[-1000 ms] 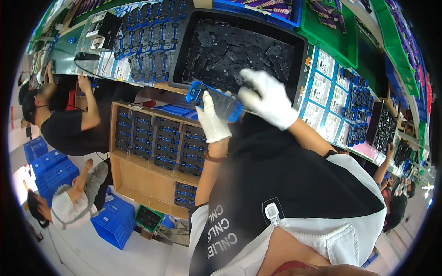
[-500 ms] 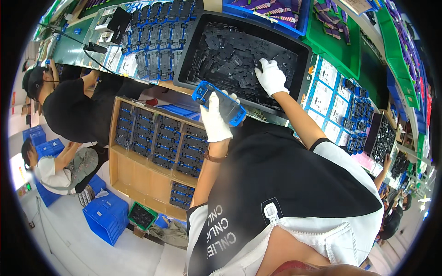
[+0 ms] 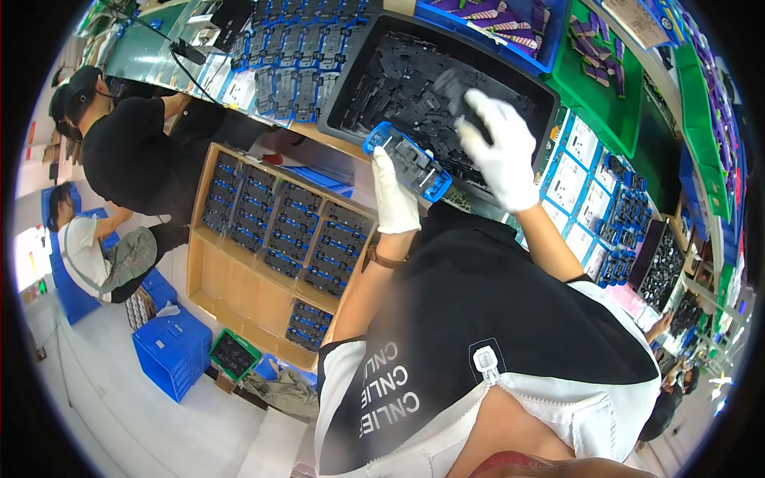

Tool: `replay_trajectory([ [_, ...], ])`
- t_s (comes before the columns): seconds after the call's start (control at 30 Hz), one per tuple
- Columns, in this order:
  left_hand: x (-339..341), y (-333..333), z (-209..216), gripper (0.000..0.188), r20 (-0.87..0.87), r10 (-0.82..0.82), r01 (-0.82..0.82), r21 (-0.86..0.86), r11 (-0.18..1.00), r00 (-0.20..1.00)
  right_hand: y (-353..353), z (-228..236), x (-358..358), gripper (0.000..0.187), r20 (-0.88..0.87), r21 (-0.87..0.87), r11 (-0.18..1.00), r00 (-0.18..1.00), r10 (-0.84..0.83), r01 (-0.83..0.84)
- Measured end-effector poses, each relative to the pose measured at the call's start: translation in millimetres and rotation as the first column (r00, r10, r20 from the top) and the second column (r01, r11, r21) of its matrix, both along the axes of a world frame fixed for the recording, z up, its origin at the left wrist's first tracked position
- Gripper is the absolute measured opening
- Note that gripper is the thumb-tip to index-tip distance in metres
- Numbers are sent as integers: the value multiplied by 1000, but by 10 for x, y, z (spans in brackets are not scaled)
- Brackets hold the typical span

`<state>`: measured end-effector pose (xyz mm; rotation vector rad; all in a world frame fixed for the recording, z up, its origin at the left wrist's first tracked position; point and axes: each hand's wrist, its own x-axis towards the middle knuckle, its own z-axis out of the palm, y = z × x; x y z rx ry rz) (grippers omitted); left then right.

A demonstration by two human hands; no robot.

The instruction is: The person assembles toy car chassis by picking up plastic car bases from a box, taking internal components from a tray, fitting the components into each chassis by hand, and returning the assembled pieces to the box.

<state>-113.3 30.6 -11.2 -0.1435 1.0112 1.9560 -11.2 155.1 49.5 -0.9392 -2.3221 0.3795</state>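
My white-gloved left hand (image 3: 394,199) grips a blue-framed plastic piece with a black middle (image 3: 410,163), shaped like a toy car's underbody. It is held tilted over the near edge of a large black bin (image 3: 550,115). Many flat black plastic parts (image 3: 406,76) lie in a loose heap inside that bin. Above the bin's right side is my gloved right hand (image 3: 506,155), fingers bent and blurred by motion. A grey smear shows by its fingertips; whether it is a held part cannot be made out.
Rows of black-and-blue assemblies (image 3: 295,92) stand left of the bin. A cardboard box (image 3: 231,295) with more of them sits at my left. Blue (image 3: 546,52) and green trays (image 3: 613,127) hold purple pieces beyond. Printed sheets (image 3: 566,171) lie to the right. Other people work nearby.
My right hand has risen from the heap of parts and come nearer to me. The blue-framed piece has tipped in my left hand. The whole view has shifted slightly.
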Motion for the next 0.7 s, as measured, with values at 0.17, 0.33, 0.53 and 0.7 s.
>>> replay_trajectory([
  [0.17,7,96,133,65,42,66,-68,52,996,997,-493,76,-97,48,-6,129,954,962,273,-270],
  [0.33,51,61,219,69,-95,76,-88,-130,988,993,-547,-40,-183,48,83,71,962,963,257,-263],
  [0.53,25,16,-120,55,-337,60,-73,-26,997,939,-615,-20,-244,45,108,17,977,972,210,-213],
  [0.7,-58,30,-17,39,-272,84,-97,-35,995,959,-545,-162,-158,45,-53,-125,950,958,282,-287],
])
